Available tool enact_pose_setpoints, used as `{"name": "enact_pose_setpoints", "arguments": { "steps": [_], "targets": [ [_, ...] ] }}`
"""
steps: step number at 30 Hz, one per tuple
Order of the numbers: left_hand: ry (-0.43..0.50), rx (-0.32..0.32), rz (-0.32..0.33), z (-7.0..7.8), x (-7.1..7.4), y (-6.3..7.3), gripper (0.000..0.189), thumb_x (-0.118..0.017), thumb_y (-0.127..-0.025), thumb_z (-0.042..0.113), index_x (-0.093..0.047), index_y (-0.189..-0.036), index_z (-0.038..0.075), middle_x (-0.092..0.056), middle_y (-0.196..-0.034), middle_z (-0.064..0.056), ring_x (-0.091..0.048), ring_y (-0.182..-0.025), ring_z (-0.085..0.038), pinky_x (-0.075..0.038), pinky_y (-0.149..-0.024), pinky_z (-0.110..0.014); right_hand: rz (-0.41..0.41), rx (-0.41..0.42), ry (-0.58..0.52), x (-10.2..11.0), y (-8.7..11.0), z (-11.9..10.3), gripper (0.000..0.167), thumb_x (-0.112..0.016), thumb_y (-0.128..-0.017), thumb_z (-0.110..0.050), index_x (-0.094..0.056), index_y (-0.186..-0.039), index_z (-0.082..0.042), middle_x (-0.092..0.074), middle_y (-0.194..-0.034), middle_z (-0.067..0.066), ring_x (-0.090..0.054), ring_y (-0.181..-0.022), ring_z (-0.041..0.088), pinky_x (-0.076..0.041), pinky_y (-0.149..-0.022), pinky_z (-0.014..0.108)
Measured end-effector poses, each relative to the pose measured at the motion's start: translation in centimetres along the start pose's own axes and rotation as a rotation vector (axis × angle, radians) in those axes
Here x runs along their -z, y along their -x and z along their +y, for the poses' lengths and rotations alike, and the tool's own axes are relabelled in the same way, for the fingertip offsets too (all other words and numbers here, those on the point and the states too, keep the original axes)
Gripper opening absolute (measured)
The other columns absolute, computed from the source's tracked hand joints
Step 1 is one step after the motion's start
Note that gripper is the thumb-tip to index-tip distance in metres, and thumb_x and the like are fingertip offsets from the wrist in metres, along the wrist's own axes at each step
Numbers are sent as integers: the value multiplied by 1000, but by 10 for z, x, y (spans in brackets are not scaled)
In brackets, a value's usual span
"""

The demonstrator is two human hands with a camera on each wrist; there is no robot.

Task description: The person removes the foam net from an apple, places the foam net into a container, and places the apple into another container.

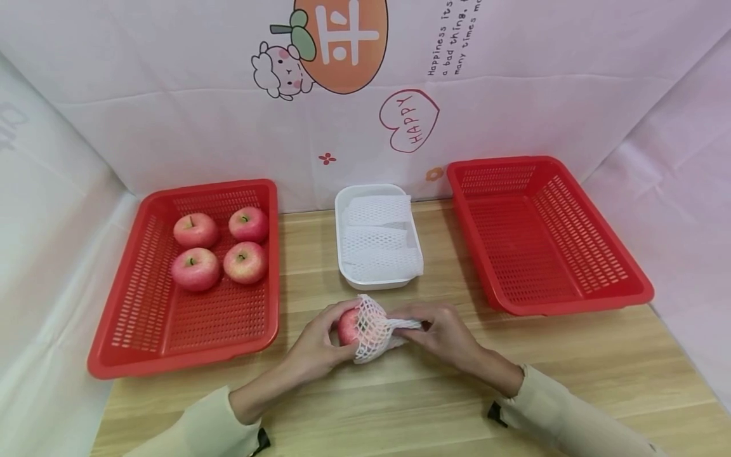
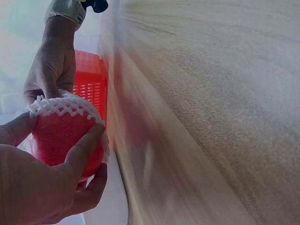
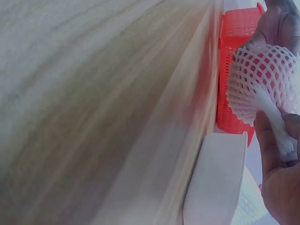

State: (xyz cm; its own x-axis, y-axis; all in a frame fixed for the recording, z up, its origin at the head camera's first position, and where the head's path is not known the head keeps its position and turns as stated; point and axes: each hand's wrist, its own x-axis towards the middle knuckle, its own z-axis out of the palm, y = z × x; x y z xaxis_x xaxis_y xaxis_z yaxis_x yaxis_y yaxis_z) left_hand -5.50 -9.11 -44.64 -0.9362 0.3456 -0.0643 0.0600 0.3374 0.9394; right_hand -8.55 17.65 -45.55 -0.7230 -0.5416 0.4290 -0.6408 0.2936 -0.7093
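In the head view my left hand grips a red apple from its left side, just above the wooden table. A white foam net sleeve is stretched over the apple's right part. Its gathered tail runs to my right hand, which pinches it between thumb and fingers. Seen from the left wrist, the apple shows bare red skin below the net's edge. From the right wrist, the net covers the apple's near side and narrows into the pinched tail.
A red basket with several apples stands on the left. At the back middle, a white tray holds several folded foam nets. Another red basket is on the right. A printed white cloth hangs behind.
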Motion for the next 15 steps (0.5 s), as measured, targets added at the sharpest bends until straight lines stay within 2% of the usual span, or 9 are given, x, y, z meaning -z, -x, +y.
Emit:
{"name": "enact_pose_setpoints", "arguments": {
  "steps": [3, 7, 11, 15],
  "targets": [
    [-4, 1, 1, 3, 2, 1, 73, -82, -81, 0, -58, -149, 7, -60, -147, -17, -55, -136, -33, -43, -119, -47, 4, -2, 14, 3, -1, -2, 34, -87, -78, 11, -82, -107, -5, -81, -103, 7, -78, -95, 23, -60, -83, 19],
    [17, 2, -18, 7, 4, 3, 75, -84, -81, 2, -56, -151, 7, -59, -149, -17, -57, -135, -34, -44, -117, -44, -4, -15, 14, 7, 0, -5, 33, -86, -79, 11, -82, -106, -6, -81, -102, 5, -77, -94, 19, -60, -78, 18],
    [58, 14, -39, 7, 8, 5, 77, -86, -81, 4, -55, -152, 10, -60, -147, -16, -59, -133, -33, -44, -115, -41, -18, -18, 20, 13, 1, -7, 34, -86, -79, 11, -82, -107, -8, -81, -103, 5, -78, -95, 20, -62, -81, 21],
    [83, 23, -50, 7, 12, 10, 77, -89, -82, 11, -56, -152, 15, -62, -146, -13, -60, -131, -30, -45, -112, -41, -5, -5, 51, 22, 1, -10, 36, -87, -78, 11, -82, -107, -10, -81, -103, 4, -77, -93, 18, -60, -77, 18]
  ]
}}
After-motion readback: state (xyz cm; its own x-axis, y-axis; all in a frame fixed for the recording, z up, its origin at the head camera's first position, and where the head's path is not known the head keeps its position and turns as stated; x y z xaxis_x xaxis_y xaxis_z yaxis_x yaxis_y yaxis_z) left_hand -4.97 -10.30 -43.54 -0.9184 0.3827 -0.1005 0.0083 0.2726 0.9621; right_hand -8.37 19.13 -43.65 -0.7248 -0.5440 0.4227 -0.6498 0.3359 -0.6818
